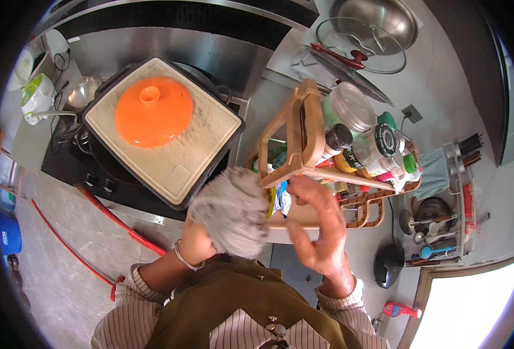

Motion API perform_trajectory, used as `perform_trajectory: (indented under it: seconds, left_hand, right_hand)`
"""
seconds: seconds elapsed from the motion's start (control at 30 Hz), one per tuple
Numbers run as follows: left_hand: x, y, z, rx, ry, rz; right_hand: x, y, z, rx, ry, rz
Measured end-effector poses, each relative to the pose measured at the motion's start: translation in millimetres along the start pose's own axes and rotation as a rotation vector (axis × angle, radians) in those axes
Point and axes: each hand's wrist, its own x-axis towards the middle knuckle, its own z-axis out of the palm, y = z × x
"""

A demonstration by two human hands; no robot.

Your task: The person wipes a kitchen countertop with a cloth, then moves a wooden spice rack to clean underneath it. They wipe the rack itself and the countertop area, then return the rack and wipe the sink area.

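Note:
A crumpled grey cloth (235,213), blurred by motion, is gripped in my left hand (198,242), which wears a bracelet at the wrist. My right hand (322,227) has its thumb and fingers spread, with nothing between them. Its fingertips are close to the lower front of a tan plastic spice rack (313,131); whether they touch it I cannot tell. Jars and bottles crowd the rack's upper tier, among them a clear jar with a black lid (385,140) and a larger jar with a translucent lid (352,107). Packets (281,200) show on the lower tier.
Left of the rack, an orange lid (154,115) rests on a square cream cover (204,131) over the black stove (74,161). Pan lids (357,65) and a steel bowl (383,26) stand behind the rack. Utensils (436,227) hang at the right wall, above a black appliance (389,266).

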Motion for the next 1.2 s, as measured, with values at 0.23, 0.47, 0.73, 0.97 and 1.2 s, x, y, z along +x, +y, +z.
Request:
perform_trajectory:
  seconds: [0.23, 0.47, 0.73, 0.97, 1.2]
  left_hand:
    - [10, -19, -17, -0.930, 0.125, -0.316]
    - [25, -22, -8, -0.845, 0.239, -0.339]
    - [30, -33, -17, -0.810, 0.205, -0.334]
    - [58, -35, -17, -0.597, 0.236, -0.191]
    - [147, -16, 45, -0.282, 0.219, 0.261]
  right_hand:
    - [10, 37, 15, -0.455, 0.405, -0.101]
    - [20, 64, 15, -0.548, 0.437, -0.186]
    - [23, 61, 9, -0.437, 0.440, -0.143]
    - [20, 70, 5, -0.478, 0.370, -0.188]
    - [16, 74, 10, -0.402, 0.374, -0.187]
